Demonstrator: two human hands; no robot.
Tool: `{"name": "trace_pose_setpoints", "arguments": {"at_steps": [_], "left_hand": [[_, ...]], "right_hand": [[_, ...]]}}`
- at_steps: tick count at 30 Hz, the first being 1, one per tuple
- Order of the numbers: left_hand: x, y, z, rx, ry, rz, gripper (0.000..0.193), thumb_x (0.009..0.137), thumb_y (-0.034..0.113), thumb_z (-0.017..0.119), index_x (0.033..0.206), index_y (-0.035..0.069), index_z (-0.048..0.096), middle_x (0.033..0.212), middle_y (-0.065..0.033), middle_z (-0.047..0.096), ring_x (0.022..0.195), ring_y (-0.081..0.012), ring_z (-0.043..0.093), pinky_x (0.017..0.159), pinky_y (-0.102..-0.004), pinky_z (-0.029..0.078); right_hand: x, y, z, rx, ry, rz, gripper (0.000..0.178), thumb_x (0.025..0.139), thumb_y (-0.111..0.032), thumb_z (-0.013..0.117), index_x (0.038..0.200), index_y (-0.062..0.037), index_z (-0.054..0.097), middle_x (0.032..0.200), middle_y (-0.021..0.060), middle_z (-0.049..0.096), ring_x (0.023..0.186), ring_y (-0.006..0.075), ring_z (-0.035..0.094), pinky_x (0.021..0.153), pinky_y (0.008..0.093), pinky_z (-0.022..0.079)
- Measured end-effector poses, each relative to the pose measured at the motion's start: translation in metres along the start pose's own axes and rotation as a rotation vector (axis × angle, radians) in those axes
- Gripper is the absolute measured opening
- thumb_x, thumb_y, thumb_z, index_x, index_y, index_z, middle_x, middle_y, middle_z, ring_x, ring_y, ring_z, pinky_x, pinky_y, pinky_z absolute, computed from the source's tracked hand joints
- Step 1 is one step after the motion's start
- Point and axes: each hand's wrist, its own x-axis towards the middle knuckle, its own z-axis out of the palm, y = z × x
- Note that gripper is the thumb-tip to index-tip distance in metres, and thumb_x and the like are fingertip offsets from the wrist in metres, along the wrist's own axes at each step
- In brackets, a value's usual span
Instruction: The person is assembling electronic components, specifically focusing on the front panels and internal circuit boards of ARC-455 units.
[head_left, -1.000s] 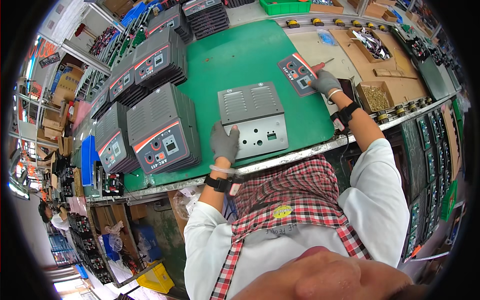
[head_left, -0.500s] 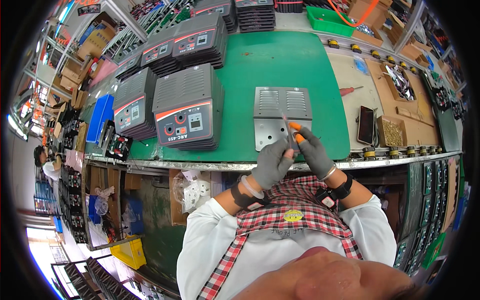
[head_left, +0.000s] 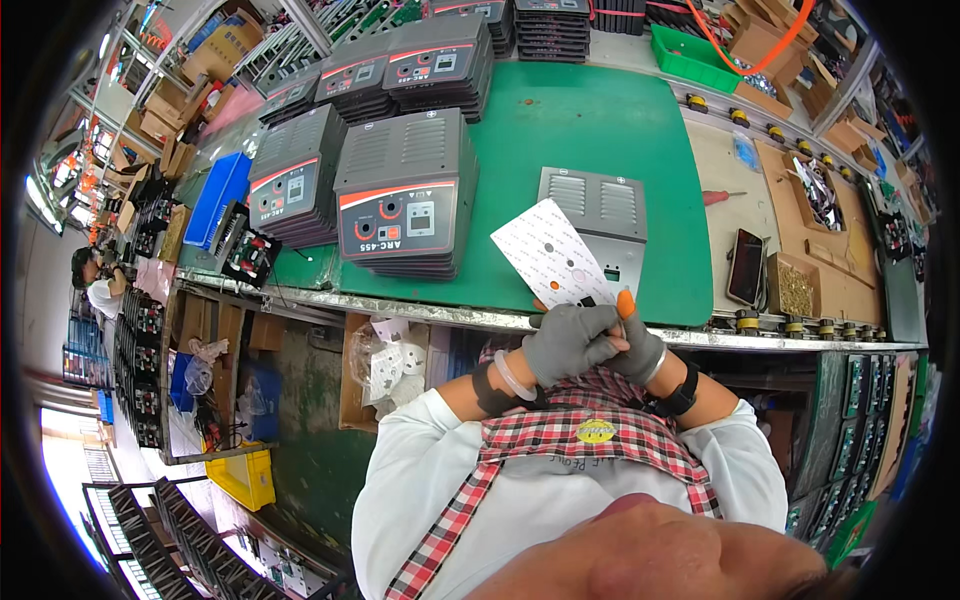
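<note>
A white-backed label sheet (head_left: 535, 245) with punched holes is tilted over the near left part of a grey vented metal panel (head_left: 610, 195) lying on the green table mat. My left hand (head_left: 570, 345), in a grey glove, is closed at the sheet's lower edge. Touching it, my right hand (head_left: 640, 350) is gloved too, with orange finger covers, and pinches at the sheet's lower corner. Some fingers are hidden behind the sheet and the left hand. Part of the panel's plain lower face shows to the right of the sheet.
Stacks of labelled grey panels (head_left: 405, 150) stand left and behind. At right are a red-handled screwdriver (head_left: 720, 196), a phone (head_left: 745, 267) and a box of small brass-coloured parts (head_left: 795, 285). A blue bin (head_left: 218, 200) sits far left, a green tray (head_left: 695, 58) at the back.
Both hands have drawn back towards my body. The sheet, seen nearly edge-on before, now shows its white back side. The view has shifted, so the table things appear further right.
</note>
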Motion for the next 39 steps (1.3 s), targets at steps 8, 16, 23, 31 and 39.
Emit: {"name": "trace_pose_setpoints", "arguments": {"at_steps": [8,16,23,31,39], "left_hand": [[-0.009,0.006,-0.002,0.110,-0.007,-0.077,0.018,0.073,0.020,0.057,0.072,0.005,0.049,0.060,-0.0079,0.056,0.054,-0.0260,0.055,0.050,-0.0324,0.043],[-0.014,-0.008,-0.022,-0.171,0.317,-0.336,0.010,0.065,0.010,0.056,0.066,0.002,0.050,0.066,-0.0109,0.053,0.057,-0.0206,0.052,0.053,-0.0284,0.041],[-0.032,-0.019,-0.035,-0.395,0.385,-0.469,0.005,0.065,0.001,0.049,0.063,-0.001,0.045,0.073,-0.0081,0.057,0.057,-0.0109,0.049,0.052,-0.0239,0.041],[-0.055,-0.016,-0.055,-0.676,0.413,-0.547,0.009,0.072,-0.004,0.040,0.065,-0.002,0.045,0.077,-0.0132,0.057,0.061,-0.0156,0.058,0.056,-0.0250,0.050],[-0.055,-0.024,-0.042,-0.077,0.295,-0.390,0.045,0.076,0.043,0.055,0.087,0.000,0.051,0.080,-0.0120,0.056,0.078,-0.0208,0.056,0.066,-0.0320,0.045]], "right_hand": [[0.001,0.003,0.004,0.428,0.052,0.147,0.057,0.088,-0.046,0.025,0.122,-0.0009,0.032,0.118,0.0114,0.043,0.108,0.0172,0.042,0.094,0.0281,0.030],[-0.001,0.002,0.002,-0.059,0.085,0.069,0.053,0.085,-0.042,0.041,0.117,0.0004,0.038,0.107,0.0100,0.049,0.093,0.0125,0.046,0.081,0.0257,0.038],[0.004,-0.017,-0.005,0.089,0.374,0.258,0.040,0.082,-0.026,0.045,0.102,0.0077,0.047,0.090,0.0126,0.058,0.079,0.0150,0.055,0.070,0.0251,0.044],[0.004,-0.026,-0.010,-0.071,0.482,0.176,0.039,0.081,-0.025,0.048,0.103,0.0077,0.048,0.082,0.0104,0.058,0.068,0.0110,0.055,0.059,0.0215,0.045],[0.010,-0.027,0.001,-0.138,0.566,0.237,0.038,0.080,-0.022,0.048,0.102,0.0090,0.050,0.084,0.0098,0.058,0.072,0.0108,0.054,0.064,0.0225,0.044]]}}
